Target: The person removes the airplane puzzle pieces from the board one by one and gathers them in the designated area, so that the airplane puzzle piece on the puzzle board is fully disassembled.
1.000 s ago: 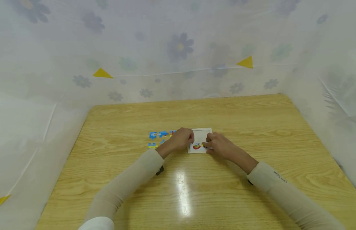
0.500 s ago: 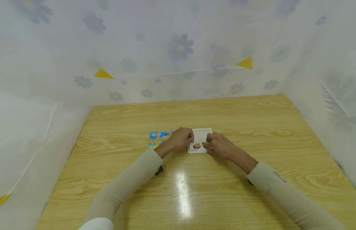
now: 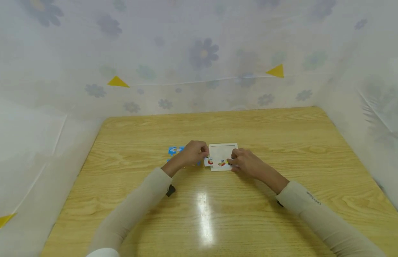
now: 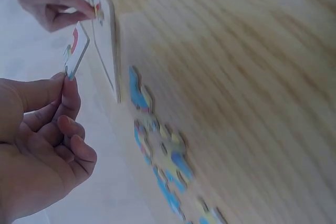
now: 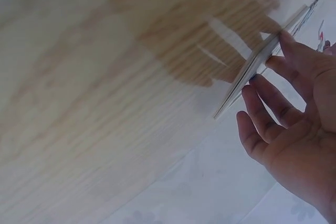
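My left hand (image 3: 195, 152) pinches a white puzzle piece (image 4: 79, 51) with a red patch between thumb and index finger; its other fingers curl loosely. In the head view, this piece overlaps the left edge of a pale, framed puzzle board (image 3: 220, 151). At the board's right side, my right hand (image 3: 247, 162) holds it, thumb at the near edge and fingers over the picture. The right wrist view shows the board (image 5: 236, 90) edge-on, fingertips along it. A red-and-yellow picture part (image 3: 221, 163) lies inside the frame near its lower edge.
Several loose puzzle pieces (image 4: 139, 90), blue and yellow, lie on the wooden table (image 3: 269, 132) left of the board, partly behind my left hand in the head view. A flower-patterned white curtain (image 3: 199, 92) surrounds the table's far side and both ends.
My left hand has moved left, drawing the white puzzle piece with part of the red picture out over the board's left edge. The right hand stays at the board.
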Demonstrator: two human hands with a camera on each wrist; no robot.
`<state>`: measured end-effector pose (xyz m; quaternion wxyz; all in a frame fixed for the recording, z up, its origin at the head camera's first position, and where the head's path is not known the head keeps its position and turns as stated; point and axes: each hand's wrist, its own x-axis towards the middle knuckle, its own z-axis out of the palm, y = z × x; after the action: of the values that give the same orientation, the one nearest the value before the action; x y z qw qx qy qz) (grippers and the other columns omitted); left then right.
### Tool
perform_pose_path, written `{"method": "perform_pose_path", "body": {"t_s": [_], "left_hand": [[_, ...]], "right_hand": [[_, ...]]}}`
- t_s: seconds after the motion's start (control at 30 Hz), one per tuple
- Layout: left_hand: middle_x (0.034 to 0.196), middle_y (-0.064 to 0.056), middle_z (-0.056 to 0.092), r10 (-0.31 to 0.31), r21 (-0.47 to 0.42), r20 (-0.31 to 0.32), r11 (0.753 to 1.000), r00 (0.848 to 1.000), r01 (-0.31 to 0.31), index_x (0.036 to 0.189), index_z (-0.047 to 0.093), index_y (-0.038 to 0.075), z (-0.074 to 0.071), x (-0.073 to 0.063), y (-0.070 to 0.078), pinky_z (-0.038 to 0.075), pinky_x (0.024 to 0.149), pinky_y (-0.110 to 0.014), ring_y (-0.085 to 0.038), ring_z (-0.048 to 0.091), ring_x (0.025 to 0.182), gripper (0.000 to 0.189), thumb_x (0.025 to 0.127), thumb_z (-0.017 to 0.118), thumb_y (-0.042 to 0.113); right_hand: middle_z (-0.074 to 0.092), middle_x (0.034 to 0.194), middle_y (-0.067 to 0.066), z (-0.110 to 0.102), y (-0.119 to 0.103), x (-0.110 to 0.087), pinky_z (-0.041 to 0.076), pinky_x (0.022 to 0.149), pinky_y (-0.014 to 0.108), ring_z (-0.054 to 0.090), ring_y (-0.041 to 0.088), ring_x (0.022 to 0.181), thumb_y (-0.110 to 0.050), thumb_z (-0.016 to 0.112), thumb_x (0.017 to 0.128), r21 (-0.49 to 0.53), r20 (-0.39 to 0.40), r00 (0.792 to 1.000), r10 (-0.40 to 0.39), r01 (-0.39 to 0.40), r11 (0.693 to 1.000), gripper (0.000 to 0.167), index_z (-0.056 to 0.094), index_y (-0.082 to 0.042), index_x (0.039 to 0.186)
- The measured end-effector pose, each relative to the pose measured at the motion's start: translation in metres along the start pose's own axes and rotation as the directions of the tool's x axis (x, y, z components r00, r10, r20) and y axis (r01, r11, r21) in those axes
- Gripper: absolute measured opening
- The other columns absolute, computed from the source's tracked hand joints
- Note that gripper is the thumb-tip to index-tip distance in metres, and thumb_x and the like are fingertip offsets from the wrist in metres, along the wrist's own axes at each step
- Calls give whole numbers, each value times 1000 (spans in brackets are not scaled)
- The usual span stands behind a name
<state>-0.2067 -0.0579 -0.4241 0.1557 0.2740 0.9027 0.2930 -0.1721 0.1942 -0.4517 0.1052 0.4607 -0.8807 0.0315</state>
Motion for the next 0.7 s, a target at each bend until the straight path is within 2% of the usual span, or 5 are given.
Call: {"method": "perform_pose_path", "body": {"t_s": [0.1,0.23,0.37,0.47,0.7], "left_hand": [[90,-4,66,12,9,-14,1000,1000,-12,92,64,7,-7,-5,-8,49,71,-24,-13,60,80,9,95,57,12],[90,-5,66,27,27,-1,999,1000,-27,91,64,6,-15,-12,-17,49,72,-25,-12,58,79,9,94,58,12],[88,-5,66,43,6,16,999,999,-43,88,63,5,-21,-20,-25,47,70,-24,-12,55,74,9,93,57,10],[86,-5,65,20,-11,17,1000,1000,-20,85,62,5,-26,-27,-31,46,68,-25,-11,53,71,9,93,58,8],[87,-6,64,-35,-45,41,998,999,37,86,62,4,-34,-41,-42,47,68,-26,-13,57,75,8,92,59,8]], "right_hand": [[62,88,9,1,1,0,46,62,29,54,20,73,-23,77,78,11,2,1000,1,-1,1000,25,75,-10,100],[62,87,9,-1,0,0,46,62,29,55,20,72,-23,76,78,23,3,1000,12,-12,1000,26,75,-9,100],[62,88,9,-3,-1,0,46,62,29,54,20,72,-23,76,78,25,10,1000,23,-23,999,27,75,-8,100],[62,88,9,-1,-1,0,46,62,29,55,20,72,-23,76,78,13,8,1000,21,-21,1000,26,75,-9,100],[62,88,9,2,-1,0,47,62,31,54,21,72,-23,76,79,7,13,1000,23,-23,1000,25,75,-11,100]]}}
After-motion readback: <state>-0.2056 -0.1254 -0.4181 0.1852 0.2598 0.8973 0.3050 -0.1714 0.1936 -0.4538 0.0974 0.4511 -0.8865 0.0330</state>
